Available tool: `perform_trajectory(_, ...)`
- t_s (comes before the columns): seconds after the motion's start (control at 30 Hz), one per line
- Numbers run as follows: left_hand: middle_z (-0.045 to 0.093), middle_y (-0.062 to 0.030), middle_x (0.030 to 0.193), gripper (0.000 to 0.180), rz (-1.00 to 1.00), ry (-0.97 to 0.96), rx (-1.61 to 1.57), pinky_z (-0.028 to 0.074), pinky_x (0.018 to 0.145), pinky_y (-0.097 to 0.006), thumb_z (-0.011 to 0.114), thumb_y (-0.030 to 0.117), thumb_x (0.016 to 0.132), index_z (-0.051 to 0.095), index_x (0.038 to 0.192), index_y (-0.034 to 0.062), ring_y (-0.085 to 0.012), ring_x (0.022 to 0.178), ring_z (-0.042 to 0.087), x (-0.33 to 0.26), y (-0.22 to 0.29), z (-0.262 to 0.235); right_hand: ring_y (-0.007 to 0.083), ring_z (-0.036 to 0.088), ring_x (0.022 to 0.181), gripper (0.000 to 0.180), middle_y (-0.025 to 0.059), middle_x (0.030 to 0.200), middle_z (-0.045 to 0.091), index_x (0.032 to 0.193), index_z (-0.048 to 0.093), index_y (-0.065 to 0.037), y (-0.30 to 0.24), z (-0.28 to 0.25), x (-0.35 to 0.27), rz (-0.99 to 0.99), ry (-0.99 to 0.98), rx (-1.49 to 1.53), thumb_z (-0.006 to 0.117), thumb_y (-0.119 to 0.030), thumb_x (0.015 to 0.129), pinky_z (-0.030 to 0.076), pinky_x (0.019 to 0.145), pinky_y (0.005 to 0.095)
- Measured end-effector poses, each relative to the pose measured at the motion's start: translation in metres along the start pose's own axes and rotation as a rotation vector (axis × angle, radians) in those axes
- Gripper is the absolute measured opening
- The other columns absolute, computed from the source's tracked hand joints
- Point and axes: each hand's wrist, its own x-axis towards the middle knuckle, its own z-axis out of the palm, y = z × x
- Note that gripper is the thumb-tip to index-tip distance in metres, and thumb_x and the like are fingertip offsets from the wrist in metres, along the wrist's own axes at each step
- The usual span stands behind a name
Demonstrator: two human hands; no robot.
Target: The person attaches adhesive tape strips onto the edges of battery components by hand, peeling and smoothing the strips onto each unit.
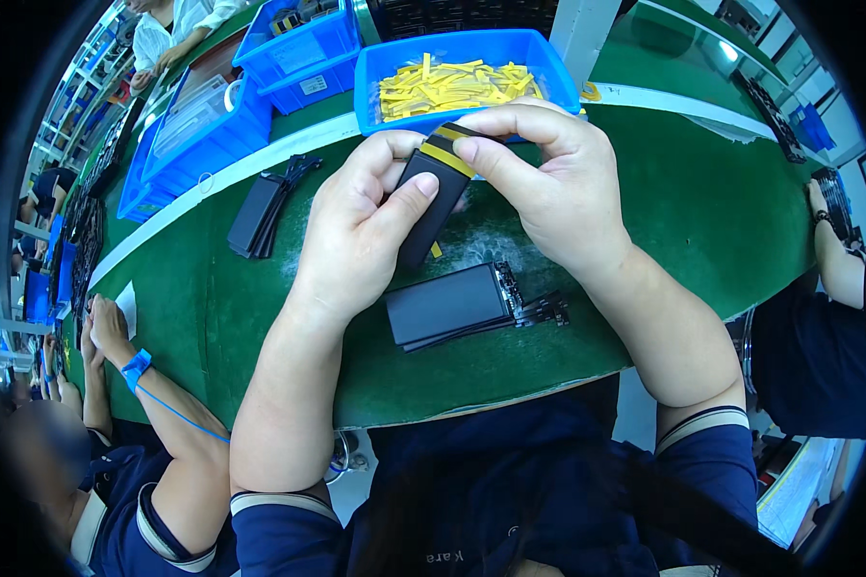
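Observation:
Between my hands, above the bench, a flat black battery cell is tilted, its top end leaning right. My left hand is closed around its long sides, with the thumb flat on its face. A yellow strip lies across the cell near the top end. My right hand pinches that end, thumb at the strip and forefinger behind the edge. Nearer me lies a small stack of black battery cells, their connector tails pointing right. Another fanned stack of cells rests left of my left hand.
Past my hands, a blue bin holds many yellow strips. More blue bins stand at the far left. A white rail crosses the green bench. Co-workers' arms reach in at left and right.

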Motion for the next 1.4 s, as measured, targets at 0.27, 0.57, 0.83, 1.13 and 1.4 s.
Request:
perform_trajectory(0.27, 0.063, -0.0102, 0.098, 0.027, 0.012, -0.002, 0.021, 0.047, 0.081, -0.024, 0.05, 0.007, 0.093, 0.049, 0.117, -0.0046, -0.0132, 0.088, 0.061, -0.001, 0.0, -0.001, 0.0219, 0.066, 0.078, 0.015, 0.0121, 0.082, 0.068, 0.085, 0.07, 0.0, 0.0, 0.002, 0.0, 0.014, -0.004, -0.01, 0.068, -0.009, 0.075, 0.05, 0.074, 0.0302)
perform_trajectory(0.57, 0.063, -0.0089, 0.097, 0.026, 0.036, 0.022, 0.076, 0.046, 0.078, -0.022, 0.051, 0.006, 0.092, 0.049, 0.116, -0.0047, -0.0095, 0.086, 0.059, -0.001, -0.003, 0.0, 0.0253, 0.064, 0.076, 0.015, 0.0118, 0.078, 0.066, 0.082, 0.068, 0.001, 0.0, 0.004, 0.0, -0.113, 0.014, -0.152, 0.068, -0.011, 0.073, 0.05, 0.071, 0.0326)
perform_trajectory(0.83, 0.063, -0.0046, 0.074, 0.021, 0.166, 0.155, 0.147, 0.044, 0.064, -0.023, 0.058, 0.011, 0.087, 0.055, 0.106, 0.0013, -0.0067, 0.067, 0.054, -0.003, -0.007, 0.007, 0.0275, 0.061, 0.081, 0.018, 0.0129, 0.083, 0.063, 0.081, 0.067, 0.002, 0.007, 0.007, 0.0, -0.174, 0.02, -0.236, 0.07, -0.012, 0.07, 0.048, 0.076, 0.0373)
perform_trajectory(1.13, 0.068, -0.0054, 0.085, 0.021, 0.108, 0.2, -0.016, 0.046, 0.069, -0.022, 0.056, 0.008, 0.089, 0.055, 0.108, -0.002, -0.0051, 0.076, 0.057, 0.001, -0.01, 0.002, 0.0284, 0.057, 0.096, 0.014, 0.0115, 0.088, 0.061, 0.078, 0.063, -0.002, 0.0, 0.0, 0.003, -0.56, 0.07, -0.541, 0.069, -0.005, 0.066, 0.046, 0.084, 0.0384)
perform_trajectory(1.4, 0.067, -0.0077, 0.088, 0.021, 0.048, 0.14, -0.13, 0.047, 0.07, -0.02, 0.054, 0.006, 0.091, 0.052, 0.11, -0.0035, -0.0061, 0.08, 0.059, -0.001, -0.001, 0.003, 0.0263, 0.062, 0.098, 0.015, 0.0074, 0.09, 0.067, 0.079, 0.063, -0.005, -0.005, -0.01, 0.009, -0.56, 0.051, -0.409, 0.068, 0.004, 0.067, 0.04, 0.097, 0.0466)
